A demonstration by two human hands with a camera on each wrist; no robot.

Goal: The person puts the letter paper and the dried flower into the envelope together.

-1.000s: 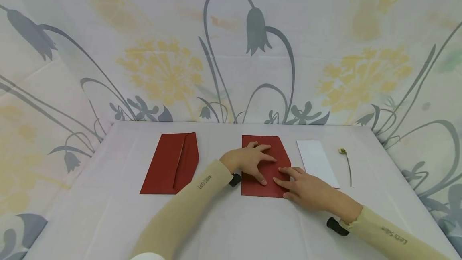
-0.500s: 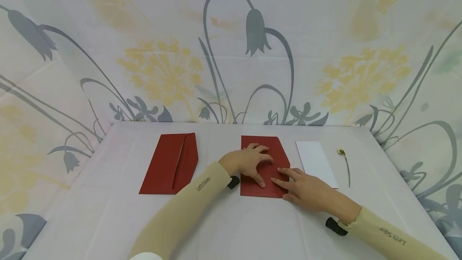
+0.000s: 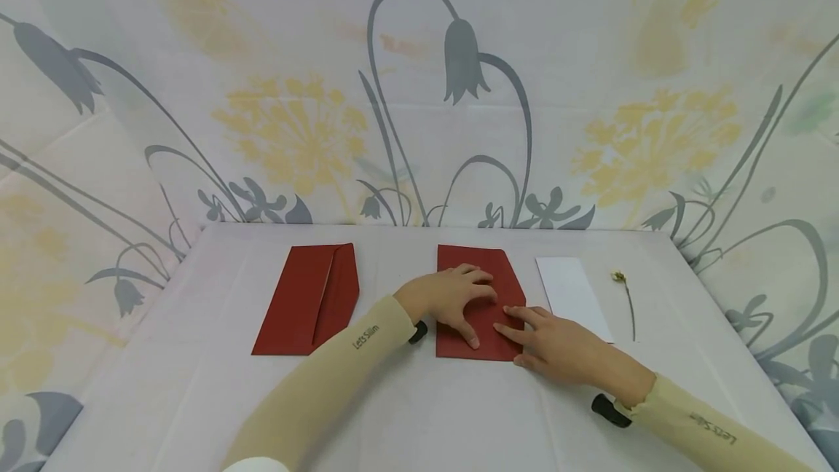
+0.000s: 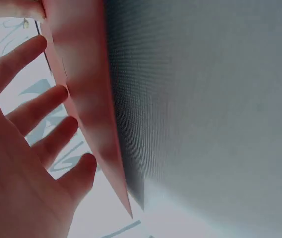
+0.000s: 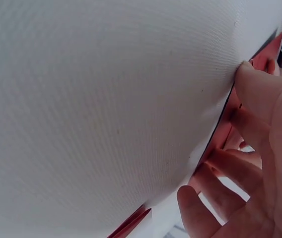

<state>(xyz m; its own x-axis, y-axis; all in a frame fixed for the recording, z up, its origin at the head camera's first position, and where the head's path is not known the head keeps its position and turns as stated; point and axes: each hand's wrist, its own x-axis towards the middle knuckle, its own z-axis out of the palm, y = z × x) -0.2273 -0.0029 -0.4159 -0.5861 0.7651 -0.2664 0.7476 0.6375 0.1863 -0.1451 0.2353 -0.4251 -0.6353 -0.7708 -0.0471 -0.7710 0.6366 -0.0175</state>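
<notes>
Nearest on the white-covered counter [image 3: 419, 414], the right hand [image 3: 557, 344] lies flat, its fingers [image 3: 518, 309] straight and spread, the tips pressing on the near right part of a red envelope [image 3: 481, 268]. It grips nothing. Just beyond and to the left, the left hand [image 3: 448, 296] rests on the same envelope with fingers [image 3: 468, 333] splayed and slightly arched, pressing down rather than closing round anything. The envelope lies flat at the middle of the counter, its flap side to the right. In the left wrist view the left hand [image 4: 27, 163] shows open fingers beside the envelope's red edge [image 4: 89, 99].

To the right, just beside the envelope, lies a white card [image 3: 573, 296], and further right a dried flower [image 3: 625, 297] on a thin stem. Well to the left lies a second red envelope [image 3: 308, 299], its flap folded. At the far side hangs a flower-patterned cloth [image 3: 419, 93].
</notes>
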